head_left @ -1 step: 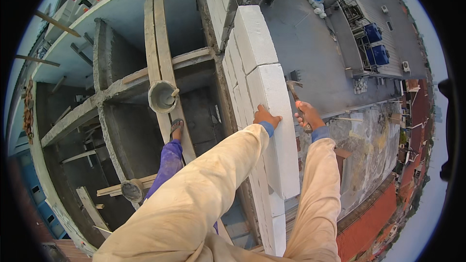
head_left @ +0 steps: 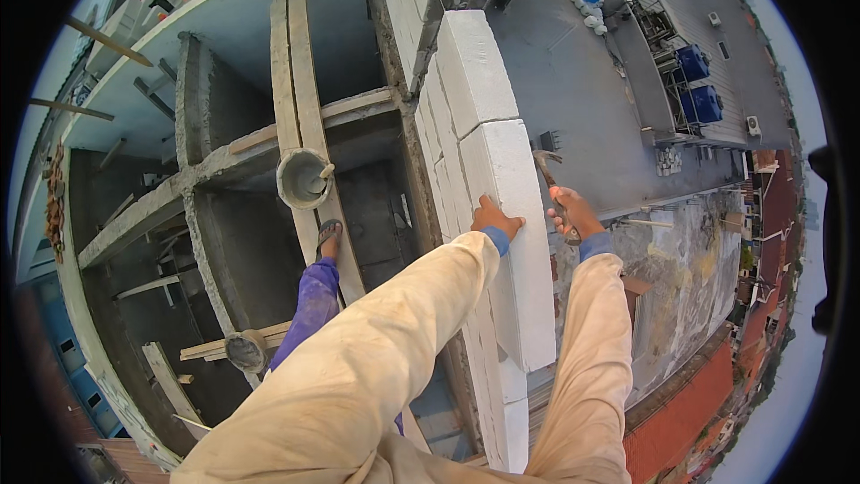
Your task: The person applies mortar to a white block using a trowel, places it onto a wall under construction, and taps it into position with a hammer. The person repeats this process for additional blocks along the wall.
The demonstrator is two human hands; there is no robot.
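Near the middle, my left hand (head_left: 495, 217) rests on top of a long white block (head_left: 528, 305) in the wall. Its thumb stretches to the right and its fingers are apart. My right hand (head_left: 576, 215) is wrapped round the handle of a claw hammer (head_left: 546, 161), just beyond the block's right side. The hammer's metal head points up and away from me, apart from the block. Farther along, another white block (head_left: 479, 72) meets the first at a narrow joint.
Wooden planks (head_left: 300, 63) span the deep concrete bays left of the wall, with my sandalled foot (head_left: 330, 237) on them. A mortar bucket (head_left: 303, 179) stands there; another bucket (head_left: 244, 352) is lower left. Right of the wall is a drop toward roofs and blue tanks (head_left: 701, 104).
The whole view has shifted very slightly. Both hands, the hammer and the block keep practically the same places relative to each other.
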